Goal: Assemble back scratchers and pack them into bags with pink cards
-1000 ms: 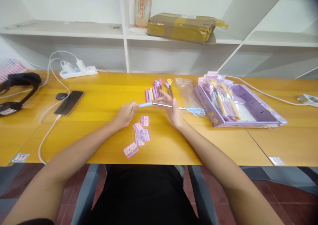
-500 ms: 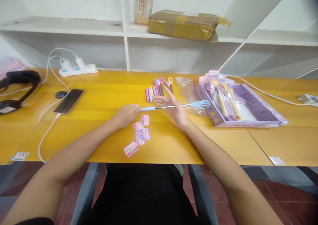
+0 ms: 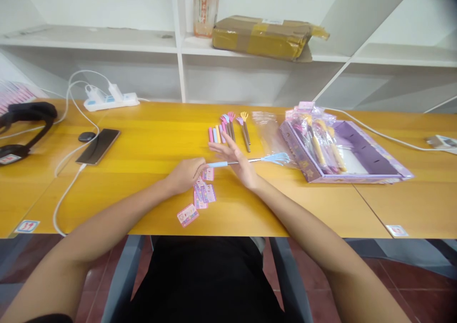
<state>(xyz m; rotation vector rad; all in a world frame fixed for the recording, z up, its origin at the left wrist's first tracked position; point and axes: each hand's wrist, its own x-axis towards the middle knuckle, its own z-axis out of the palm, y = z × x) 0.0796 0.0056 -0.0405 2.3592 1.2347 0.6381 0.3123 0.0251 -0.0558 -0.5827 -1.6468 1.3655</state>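
Note:
My left hand (image 3: 187,174) is closed round the blue handle end of a back scratcher (image 3: 218,164). Its metal rod runs to the right and ends in a light blue claw head. Fingers outstretched, my right hand (image 3: 237,163) is open beside the rod, which passes in front of its palm; whether they touch I cannot tell. Small pink and purple cards (image 3: 205,193) lie on the table below my left hand. Behind my right hand are several coloured handle tubes (image 3: 215,134) and several claw heads on brown rods (image 3: 245,132).
A purple tray box (image 3: 367,176) at right holds bagged back scratchers (image 3: 321,144). Clear plastic bags (image 3: 266,128) lie left of it. A phone (image 3: 98,147), power strip (image 3: 112,102), cables and a black headset (image 3: 32,123) occupy the left. A taped carton (image 3: 262,36) sits on the shelf.
Both hands have moved slightly toward me with the back scratcher. Its claw head has shifted left and down, and my right hand has moved left along the rod.

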